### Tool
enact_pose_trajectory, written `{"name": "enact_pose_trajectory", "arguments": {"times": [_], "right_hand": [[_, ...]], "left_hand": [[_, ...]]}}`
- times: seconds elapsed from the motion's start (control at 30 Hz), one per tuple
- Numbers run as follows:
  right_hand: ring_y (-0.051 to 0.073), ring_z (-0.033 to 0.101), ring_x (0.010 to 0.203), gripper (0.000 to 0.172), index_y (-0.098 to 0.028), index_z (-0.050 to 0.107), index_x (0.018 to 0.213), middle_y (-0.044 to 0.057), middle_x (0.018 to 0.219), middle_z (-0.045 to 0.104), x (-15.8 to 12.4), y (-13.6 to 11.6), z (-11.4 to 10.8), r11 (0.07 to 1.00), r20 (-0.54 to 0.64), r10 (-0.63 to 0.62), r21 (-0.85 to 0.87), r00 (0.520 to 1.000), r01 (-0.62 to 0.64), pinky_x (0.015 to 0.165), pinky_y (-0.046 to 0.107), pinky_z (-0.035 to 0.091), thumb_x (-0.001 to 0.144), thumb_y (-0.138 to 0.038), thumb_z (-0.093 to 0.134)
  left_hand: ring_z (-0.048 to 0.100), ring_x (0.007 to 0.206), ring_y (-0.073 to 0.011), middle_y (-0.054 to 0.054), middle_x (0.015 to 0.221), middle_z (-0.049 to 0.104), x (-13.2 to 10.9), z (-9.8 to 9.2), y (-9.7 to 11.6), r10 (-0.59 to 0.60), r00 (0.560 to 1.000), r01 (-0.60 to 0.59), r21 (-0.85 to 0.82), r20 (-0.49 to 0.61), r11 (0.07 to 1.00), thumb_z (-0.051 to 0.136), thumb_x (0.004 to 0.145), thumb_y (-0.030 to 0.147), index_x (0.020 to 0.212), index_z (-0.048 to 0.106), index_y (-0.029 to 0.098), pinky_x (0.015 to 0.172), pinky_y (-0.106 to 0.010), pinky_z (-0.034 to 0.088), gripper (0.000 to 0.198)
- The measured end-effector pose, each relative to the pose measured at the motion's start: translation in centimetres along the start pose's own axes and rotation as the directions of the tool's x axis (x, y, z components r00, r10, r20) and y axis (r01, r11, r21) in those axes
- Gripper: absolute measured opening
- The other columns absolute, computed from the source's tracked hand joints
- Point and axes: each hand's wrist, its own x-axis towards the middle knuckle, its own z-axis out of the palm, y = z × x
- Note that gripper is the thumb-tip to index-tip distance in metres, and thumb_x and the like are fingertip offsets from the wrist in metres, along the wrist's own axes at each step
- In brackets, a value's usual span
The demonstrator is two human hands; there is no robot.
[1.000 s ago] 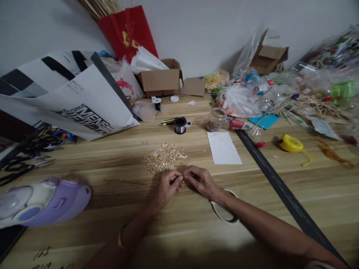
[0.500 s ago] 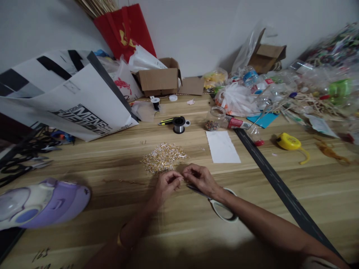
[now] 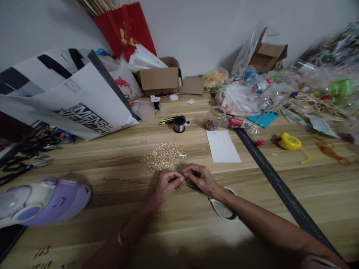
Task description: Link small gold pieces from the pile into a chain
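The table [image 3: 112,209] shows open wood from the bead pile [image 3: 164,157] back toward the person. Scissors [image 3: 213,205] lie just right of the pile, partly under the right wrist. Just beside the pile's near edge, the left hand [image 3: 165,184] and right hand [image 3: 201,178] pinch a tiny piece [image 3: 183,181], too small to identify. If it slipped it would likely vanish among the beads, and a wrist sweep could scatter them.

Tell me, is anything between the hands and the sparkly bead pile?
Nothing visible. The left hand and right hand sit at the near edge of the bead pile; the scissors lie under the right wrist.
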Motion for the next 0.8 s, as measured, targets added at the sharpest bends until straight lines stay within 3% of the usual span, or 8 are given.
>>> {"name": "enact_pose_trajectory", "arguments": {"times": [0.3,0.4,0.63,0.8], "right_hand": [[0.015,0.056,0.07,0.017,-0.017,0.066,0.082,0.005,0.076,0.062,-0.1,0.08,-0.02,0.97,0.041,-0.161,-0.18,0.986,0.166,0.062,0.025,0.042,0.085,-0.029,0.054],[0.015,0.056,0.071,0.015,-0.017,0.066,0.083,0.005,0.077,0.062,-0.17,0.19,0.02,0.968,0.042,-0.162,-0.188,0.986,0.167,0.063,0.025,0.042,0.085,-0.028,0.055],[0.012,0.054,0.062,0.018,-0.017,0.057,0.09,0.0,0.07,0.059,-0.31,0.41,0.26,0.999,-0.02,-0.022,-0.051,1.0,0.021,0.057,0.022,0.043,0.081,-0.032,0.06],[0.011,0.054,0.061,0.028,-0.019,0.044,0.098,0.0,0.075,0.059,-0.36,0.59,0.51,0.996,-0.047,-0.041,0.075,0.998,0.044,0.053,0.021,0.042,0.081,-0.033,0.061]], "left_hand": [[0.05,0.048,-0.0078,0.001,0.051,0.056,-0.11,-0.05,-0.24,0.01,1.0,-0.01,0.033,0.004,0.999,0.07,0.065,0.034,0.065,0.062,0.012,0.048,-0.019,0.041,0.024],[0.048,0.047,-0.0072,0.002,0.051,0.055,-0.08,-0.06,-0.3,-0.001,1.0,0.001,0.031,0.007,1.0,0.069,0.065,0.033,0.065,0.061,0.011,0.047,-0.018,0.04,0.023],[0.048,0.049,-0.0071,0.002,0.055,0.054,-0.07,-0.05,0.12,-0.017,1.0,0.017,0.024,0.025,1.0,0.067,0.066,0.036,0.068,0.059,0.012,0.048,-0.018,0.041,0.025],[0.049,0.05,-0.0076,0.001,0.055,0.054,-0.09,-0.32,0.53,-0.018,1.0,0.017,0.011,0.02,1.0,0.065,0.069,0.038,0.068,0.059,0.012,0.049,-0.019,0.042,0.027]]}}
